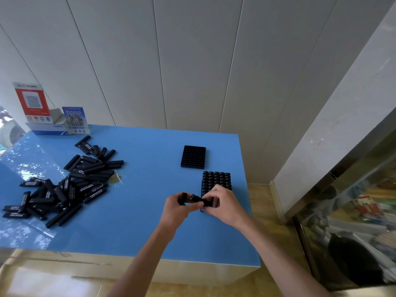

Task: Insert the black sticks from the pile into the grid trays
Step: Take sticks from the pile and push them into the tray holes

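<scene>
A pile of black sticks (70,185) lies spread over the left part of the blue table (139,228). An empty black grid tray (193,157) sits at the back right. Nearer, a second grid tray (216,180) stands full of upright sticks, its near end hidden by my hands. My left hand (177,209) grips a few black sticks (196,199). My right hand (222,204) pinches the other end of one of those sticks, just above the filled tray's near edge.
Two sign stands with QR codes (76,120) and a white-and-blue box (48,128) stand at the table's back left corner. A panelled wall runs behind. The table's right edge drops to a wooden floor, with a glass cabinet (351,221) beyond.
</scene>
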